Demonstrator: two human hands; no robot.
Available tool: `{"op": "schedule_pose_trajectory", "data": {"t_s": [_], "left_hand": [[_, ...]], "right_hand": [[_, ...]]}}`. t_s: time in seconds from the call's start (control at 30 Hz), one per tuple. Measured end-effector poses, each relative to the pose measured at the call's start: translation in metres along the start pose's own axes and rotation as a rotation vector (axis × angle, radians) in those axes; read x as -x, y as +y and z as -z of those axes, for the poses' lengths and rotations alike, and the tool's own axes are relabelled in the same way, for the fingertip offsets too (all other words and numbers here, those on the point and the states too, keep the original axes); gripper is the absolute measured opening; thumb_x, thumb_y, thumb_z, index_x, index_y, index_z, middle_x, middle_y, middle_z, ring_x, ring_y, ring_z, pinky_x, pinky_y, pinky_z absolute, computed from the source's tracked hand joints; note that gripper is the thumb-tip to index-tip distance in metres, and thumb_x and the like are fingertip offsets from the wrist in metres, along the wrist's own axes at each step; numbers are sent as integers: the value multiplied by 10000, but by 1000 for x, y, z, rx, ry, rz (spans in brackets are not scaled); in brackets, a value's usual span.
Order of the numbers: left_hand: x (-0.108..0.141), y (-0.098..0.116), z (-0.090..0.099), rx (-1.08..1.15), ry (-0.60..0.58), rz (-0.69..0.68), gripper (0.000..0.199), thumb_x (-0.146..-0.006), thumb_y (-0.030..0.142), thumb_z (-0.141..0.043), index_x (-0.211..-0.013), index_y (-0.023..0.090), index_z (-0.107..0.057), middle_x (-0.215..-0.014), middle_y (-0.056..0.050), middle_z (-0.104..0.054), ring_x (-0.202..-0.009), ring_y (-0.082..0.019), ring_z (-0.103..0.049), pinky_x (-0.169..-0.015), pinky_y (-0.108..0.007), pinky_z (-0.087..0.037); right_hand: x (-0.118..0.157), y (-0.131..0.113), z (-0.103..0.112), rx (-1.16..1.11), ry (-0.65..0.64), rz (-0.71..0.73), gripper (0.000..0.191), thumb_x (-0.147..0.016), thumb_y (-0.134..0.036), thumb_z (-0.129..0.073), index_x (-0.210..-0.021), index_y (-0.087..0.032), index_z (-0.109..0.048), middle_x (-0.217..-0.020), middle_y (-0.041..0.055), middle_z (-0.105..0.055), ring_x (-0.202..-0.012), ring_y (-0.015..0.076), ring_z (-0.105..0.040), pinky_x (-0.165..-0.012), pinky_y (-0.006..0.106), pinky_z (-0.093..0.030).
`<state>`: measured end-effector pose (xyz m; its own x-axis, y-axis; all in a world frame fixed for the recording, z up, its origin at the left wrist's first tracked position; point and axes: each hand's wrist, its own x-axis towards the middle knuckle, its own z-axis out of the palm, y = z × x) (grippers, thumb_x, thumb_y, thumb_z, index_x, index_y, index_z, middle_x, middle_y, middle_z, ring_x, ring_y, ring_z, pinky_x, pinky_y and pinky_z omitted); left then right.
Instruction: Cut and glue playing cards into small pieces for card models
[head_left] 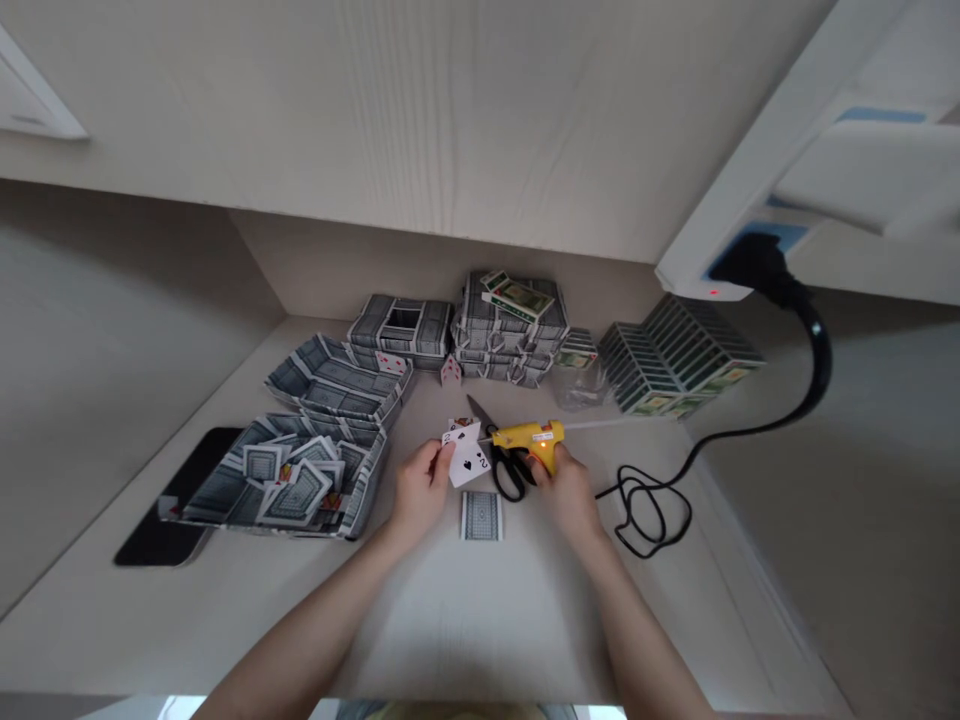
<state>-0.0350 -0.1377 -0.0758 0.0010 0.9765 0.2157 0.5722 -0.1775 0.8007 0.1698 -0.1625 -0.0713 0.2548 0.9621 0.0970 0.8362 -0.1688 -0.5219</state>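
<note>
My left hand [421, 490] pinches a bent playing card [468, 463], a two of spades, face up. In my right hand [566, 490] is a yellow hot glue gun [531, 435], its fingers wrapped round the handle and a small light glowing on its side. The gun's nozzle points left and meets or nearly meets the card's right edge; I cannot tell which. Black-handled scissors [510, 478] lie partly hidden under the gun and card. Nearer me, a face-down playing card [481, 516] rests on the table between my wrists.
Left are an open box made of cards [360, 490] holding loose cards, another open card box [337, 385] and a phone [142, 540]. Card-built boxes [510, 325] and stacked card packs [675, 360] line the back. A black cord [720, 433] runs to a plug [754, 262].
</note>
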Motion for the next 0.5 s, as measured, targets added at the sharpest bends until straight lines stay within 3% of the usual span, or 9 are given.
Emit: {"op": "schedule_pose_trajectory", "data": {"t_s": [0.13, 0.3, 0.4, 0.5], "left_hand": [[-1, 2, 2, 12, 29, 13, 332, -821, 412, -387, -617, 167, -479, -511, 26, -478, -471, -85, -421, -446, -187, -287], [-6, -3, 3, 166, 88, 83, 280, -842, 400, -354, -766, 174, -500, -508, 40, -467, -469, -101, -460, -478, -203, -347], [-10, -7, 2, 308, 106, 134, 268, -836, 419, -379, -823, 172, -482, -542, 48, -470, -456, -91, -461, -468, -200, -370], [-14, -8, 2, 400, 99, 197, 284, -817, 445, -412, -755, 172, -453, -554, 49, -459, -447, -80, -455, -430, -187, -360]], "right_hand": [[-3, 7, 4, 76, 52, -38, 241, -760, -333, -439, -835, -133, -550, -646, 81, -613, -562, 184, -557, -509, 250, -360], [-13, 32, 9, 236, 234, -122, 327, -729, -418, -486, -804, -112, -571, -765, 136, -596, -682, 225, -553, -595, 293, -393], [-16, 51, 8, 306, 252, -173, 380, -711, -443, -516, -836, -89, -570, -789, 156, -586, -761, 266, -542, -674, 341, -403], [-15, 61, 5, 359, 270, -211, 438, -692, -468, -541, -870, -68, -553, -812, 183, -574, -827, 308, -516, -728, 393, -387]]}}
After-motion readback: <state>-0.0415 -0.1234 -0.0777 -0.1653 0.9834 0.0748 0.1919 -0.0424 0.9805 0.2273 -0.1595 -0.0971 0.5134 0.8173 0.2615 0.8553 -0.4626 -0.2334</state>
